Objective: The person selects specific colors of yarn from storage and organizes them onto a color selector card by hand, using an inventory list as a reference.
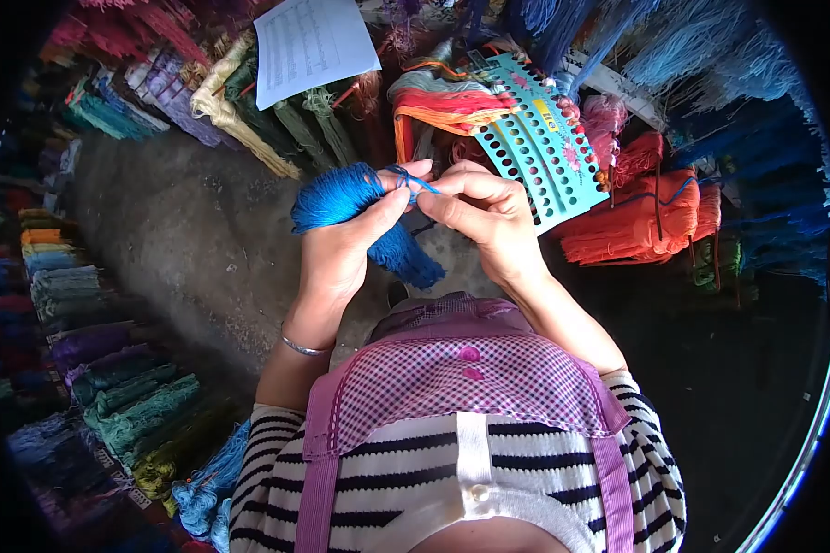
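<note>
A thick skein of blue thread (335,199) hangs from my left hand (346,241), one part over the hand and its lower end below the wrist. The left fingers and thumb are closed on it near its tied top. My right hand (489,217) pinches a short blue strand (421,185) that leads from the skein, and the two hands almost meet. Just beyond my right hand is a turquoise card with rows of punched holes (537,138). Red, orange and grey threads (447,101) are looped at the card's left side.
A printed sheet of paper (315,46) lies at the back over hanging skeins. Orange-red skeins (632,226) hang at the right, dark blue ones (765,175) beyond. Green and teal skeins (143,396) line the left side. Grey concrete floor (184,221) shows below.
</note>
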{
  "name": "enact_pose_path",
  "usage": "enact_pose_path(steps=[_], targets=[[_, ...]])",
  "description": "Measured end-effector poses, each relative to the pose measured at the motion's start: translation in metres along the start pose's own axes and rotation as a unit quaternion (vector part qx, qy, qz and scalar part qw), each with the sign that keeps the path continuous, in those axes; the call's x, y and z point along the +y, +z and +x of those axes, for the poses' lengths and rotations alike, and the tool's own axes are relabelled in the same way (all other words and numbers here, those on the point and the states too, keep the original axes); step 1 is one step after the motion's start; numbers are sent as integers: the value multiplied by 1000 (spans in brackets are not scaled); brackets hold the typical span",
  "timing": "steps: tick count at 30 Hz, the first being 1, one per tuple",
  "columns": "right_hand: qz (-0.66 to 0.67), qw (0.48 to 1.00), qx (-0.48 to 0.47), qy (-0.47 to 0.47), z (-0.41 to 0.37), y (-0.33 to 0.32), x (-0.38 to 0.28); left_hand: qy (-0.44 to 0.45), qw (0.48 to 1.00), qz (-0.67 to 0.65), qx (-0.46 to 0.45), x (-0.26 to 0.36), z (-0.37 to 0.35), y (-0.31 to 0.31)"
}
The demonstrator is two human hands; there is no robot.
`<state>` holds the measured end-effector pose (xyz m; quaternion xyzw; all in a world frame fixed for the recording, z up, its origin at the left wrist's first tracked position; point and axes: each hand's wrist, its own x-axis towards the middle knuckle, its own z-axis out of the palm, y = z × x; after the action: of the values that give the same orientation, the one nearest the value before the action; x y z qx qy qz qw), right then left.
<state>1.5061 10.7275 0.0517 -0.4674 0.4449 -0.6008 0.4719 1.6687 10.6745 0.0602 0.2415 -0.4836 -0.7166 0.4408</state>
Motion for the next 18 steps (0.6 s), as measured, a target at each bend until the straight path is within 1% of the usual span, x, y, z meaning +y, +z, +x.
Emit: enact_pose_path(steps=[1,3,4,5,7,8,9,10,11,12,13,14,15,17,18], targets=[[0,1000,0,-1,0,0,1,0,1000,0,0,-1,0,-1],[106,994,3,2,1,0,3,0,1000,12,6,-4,1,-5],[106,994,3,1,2,0,2,1,1000,13,6,-3,1,-7],[178,983,14,45,3,0,0,-7,999,33,-7,-2,1,-10],[317,938,18,138,7,-4,2,-13,998,53,-19,1,2,-8],[317,938,18,138,9,-5,4,-46,999,-9,-3,4,3,-2],[294,944,-5,151,10,-7,7,-78,994,-72,13,6,4,2],[271,948,-26,165,10,-7,8,-80,994,-72,12,7,4,2],[229,954,-53,185,11,-3,-8,-74,992,-104,-23,7,3,2],[230,954,-51,185,9,1,-7,-68,987,-136,-58,8,3,2],[197,966,-62,157,8,6,-6,-74,989,-104,-69,8,2,0],[163,975,-73,128,8,8,-5,-74,989,-104,-69,8,1,0],[194,970,-75,124,9,6,4,-69,991,-94,-60,8,-1,0],[188,972,-77,121,9,4,3,-61,993,-83,-49,7,-2,-2],[183,973,-76,117,8,4,2,-13,999,4,-34,4,-1,-6]])
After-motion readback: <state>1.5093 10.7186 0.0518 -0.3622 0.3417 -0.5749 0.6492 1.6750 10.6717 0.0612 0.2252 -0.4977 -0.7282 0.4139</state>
